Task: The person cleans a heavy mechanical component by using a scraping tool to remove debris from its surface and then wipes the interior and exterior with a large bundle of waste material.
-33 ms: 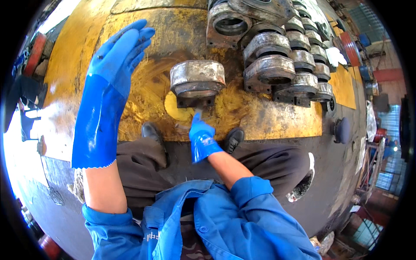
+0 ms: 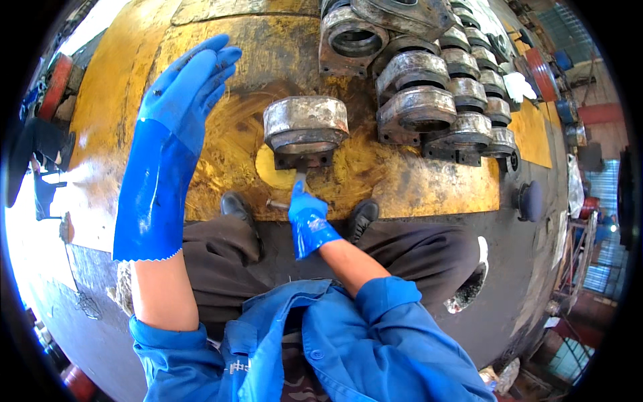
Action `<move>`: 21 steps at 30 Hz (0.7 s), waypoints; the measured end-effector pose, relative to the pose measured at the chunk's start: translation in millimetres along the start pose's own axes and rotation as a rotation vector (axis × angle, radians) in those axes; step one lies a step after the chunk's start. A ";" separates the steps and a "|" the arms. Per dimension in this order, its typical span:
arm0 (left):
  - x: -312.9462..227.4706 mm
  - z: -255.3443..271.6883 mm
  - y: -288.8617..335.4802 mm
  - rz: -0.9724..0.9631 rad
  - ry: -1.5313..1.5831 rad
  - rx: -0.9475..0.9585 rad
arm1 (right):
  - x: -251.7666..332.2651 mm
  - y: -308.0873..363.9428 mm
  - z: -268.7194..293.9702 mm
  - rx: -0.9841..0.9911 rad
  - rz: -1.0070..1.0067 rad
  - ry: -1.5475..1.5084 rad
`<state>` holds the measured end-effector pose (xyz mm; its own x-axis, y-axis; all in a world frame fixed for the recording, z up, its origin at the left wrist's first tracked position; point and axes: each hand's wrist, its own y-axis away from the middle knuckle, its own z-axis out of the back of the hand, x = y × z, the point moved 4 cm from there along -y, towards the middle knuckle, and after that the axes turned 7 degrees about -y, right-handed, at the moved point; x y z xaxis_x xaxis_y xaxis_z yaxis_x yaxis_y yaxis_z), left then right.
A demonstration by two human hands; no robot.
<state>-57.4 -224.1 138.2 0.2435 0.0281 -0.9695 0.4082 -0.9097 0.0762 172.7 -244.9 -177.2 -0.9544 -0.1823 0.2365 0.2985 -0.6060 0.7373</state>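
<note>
This is a workshop: grimy metal castings (image 2: 418,100) stand in rows toward the far right corner of a stained yellow board (image 2: 442,191) on a grey floor (image 2: 509,288).

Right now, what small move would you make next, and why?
I'd probably bring the left hand down to steady the metal housing. That hand is raised to one side with its fingers extended, apart from the housing, while the right hand seems to point a partly hidden tool at the housing's near edge, with no hand bracing it.
</note>
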 end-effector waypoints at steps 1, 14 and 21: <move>2.2 -3.1 -1.4 0.012 0.000 0.016 | 0.5 -2.8 -9.3 -0.008 -0.031 -0.062; 5.1 -7.5 4.2 0.016 -0.050 0.020 | -47.3 17.1 20.5 -0.024 0.173 0.132; -0.2 3.8 6.4 0.021 -0.031 -0.024 | -107.7 4.7 102.5 0.116 0.409 0.679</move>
<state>-58.1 -231.5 138.0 0.2252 -0.0043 -0.9743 0.4241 -0.8999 0.1020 277.8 -148.8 -134.3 -0.5554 -0.8264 0.0929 0.5892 -0.3122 0.7452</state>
